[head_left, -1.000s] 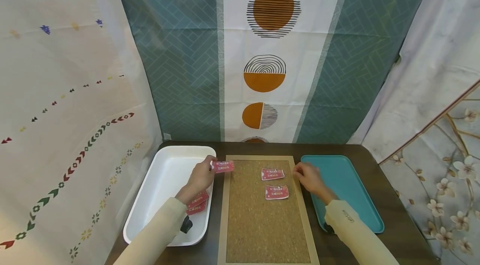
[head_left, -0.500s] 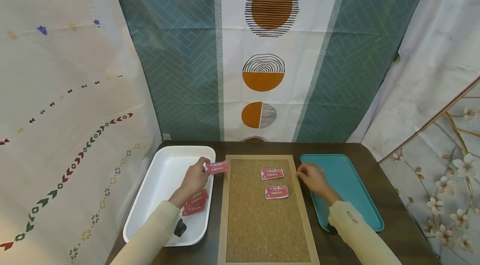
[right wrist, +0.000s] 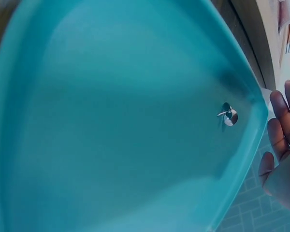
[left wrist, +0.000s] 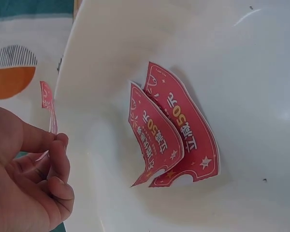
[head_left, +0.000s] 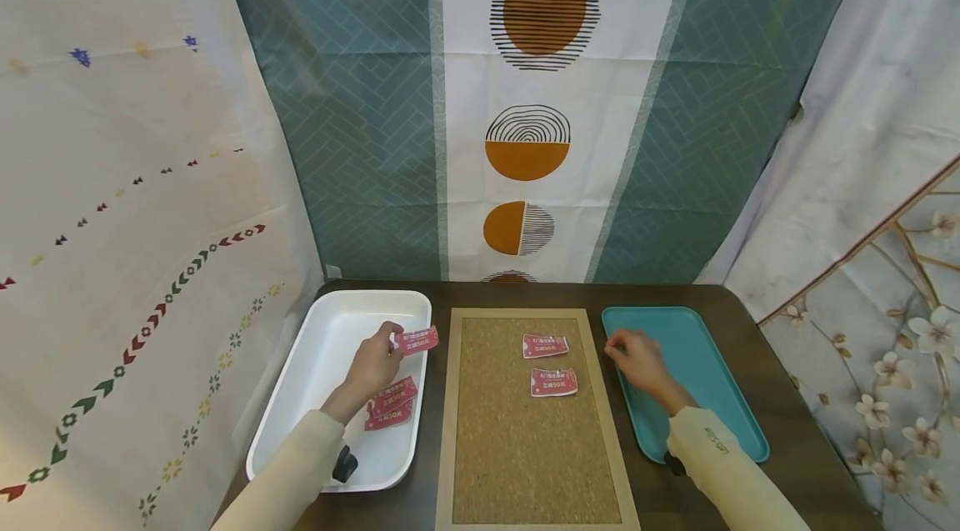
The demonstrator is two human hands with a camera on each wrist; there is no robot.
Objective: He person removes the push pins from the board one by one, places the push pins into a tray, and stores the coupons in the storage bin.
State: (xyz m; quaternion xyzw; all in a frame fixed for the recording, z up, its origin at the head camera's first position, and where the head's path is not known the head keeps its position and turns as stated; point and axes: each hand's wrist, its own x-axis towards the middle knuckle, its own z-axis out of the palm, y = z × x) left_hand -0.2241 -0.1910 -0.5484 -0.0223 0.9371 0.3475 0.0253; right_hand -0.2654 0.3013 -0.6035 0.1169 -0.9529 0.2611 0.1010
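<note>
My left hand (head_left: 375, 358) pinches one end of a red coupon (head_left: 417, 340) above the right side of the white tray (head_left: 272, 398). Beneath it, two more red coupons (left wrist: 183, 121) overlap inside that tray. Over the near-left edge of the teal tray (head_left: 720, 373) is my right hand (head_left: 637, 360), thumb and fingers bent close together; I cannot tell whether a small thing sits between its fingertips. Silver thumbtacks (right wrist: 228, 115) lie in the teal tray beside that hand. Two red coupons, an upper one (head_left: 545, 346) and a lower one (head_left: 553, 383), are on the cork board (head_left: 525, 464).
The wood-framed cork board lies between the two trays on a dark brown table (head_left: 592, 298). Patterned cloth (head_left: 495, 97) hangs behind the table, with more cloth at both sides. A dark wrist strap (head_left: 345, 464) shows under my left sleeve.
My left hand has drawn back leftward with its coupon, from the board's left edge to above the white tray. My right hand has moved right, away from the board. Both board coupons stay put.
</note>
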